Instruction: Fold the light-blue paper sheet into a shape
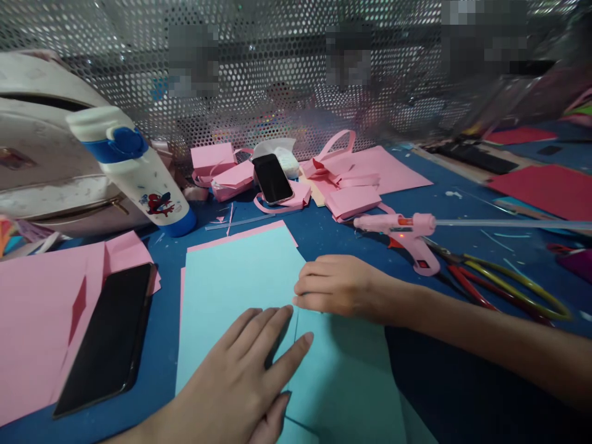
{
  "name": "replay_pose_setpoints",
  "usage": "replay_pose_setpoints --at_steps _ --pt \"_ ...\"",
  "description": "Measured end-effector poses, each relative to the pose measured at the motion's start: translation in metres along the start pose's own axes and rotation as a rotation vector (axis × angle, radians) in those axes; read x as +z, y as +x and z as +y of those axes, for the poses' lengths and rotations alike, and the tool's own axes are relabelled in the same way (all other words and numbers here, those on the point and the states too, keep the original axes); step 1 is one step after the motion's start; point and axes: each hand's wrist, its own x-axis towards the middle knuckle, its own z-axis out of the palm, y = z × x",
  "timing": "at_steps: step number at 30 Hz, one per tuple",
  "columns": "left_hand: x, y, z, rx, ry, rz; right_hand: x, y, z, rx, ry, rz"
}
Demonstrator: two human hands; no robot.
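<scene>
A light blue paper sheet (231,283) lies on the blue table in front of me, on top of a pink sheet (240,235) whose edge shows behind it. My left hand (245,376) rests flat on the blue paper, fingers stretched out and apart. My right hand (330,285) presses on the paper's right edge with the fingers curled and held together; whether anything is under them is hidden. The two hands almost touch near the sheet's middle.
A black phone (108,336) lies on pink paper (37,320) at the left. Behind it stand a white bottle with a blue lid (134,169) and a white bag (37,142). Another phone (272,179) rests on pink scraps. A pink glue gun (407,237) and scissors (504,287) lie at the right.
</scene>
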Motion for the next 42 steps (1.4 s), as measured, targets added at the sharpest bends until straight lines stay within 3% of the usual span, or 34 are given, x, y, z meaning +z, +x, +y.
replay_pose_setpoints --at_steps 7,13,19,31,36,42 --pt "-0.005 0.002 0.001 -0.001 -0.049 -0.022 -0.018 -0.002 0.003 0.014 0.033 -0.127" --pt "-0.001 -0.002 0.001 -0.016 -0.118 -0.022 -0.034 0.006 -0.026 0.151 -0.024 -0.236" --pt "-0.001 -0.004 0.002 -0.034 -0.161 -0.033 -0.026 0.002 -0.03 0.25 0.016 -0.152" --pt "-0.002 -0.003 0.001 -0.028 -0.178 -0.043 -0.023 0.002 -0.028 0.196 -0.022 -0.11" --pt "-0.002 -0.002 0.0 -0.031 -0.217 -0.039 -0.023 0.001 -0.03 0.248 0.045 -0.102" --pt "-0.002 -0.002 -0.001 -0.032 -0.239 -0.029 -0.023 0.002 -0.042 0.331 -0.156 -0.108"
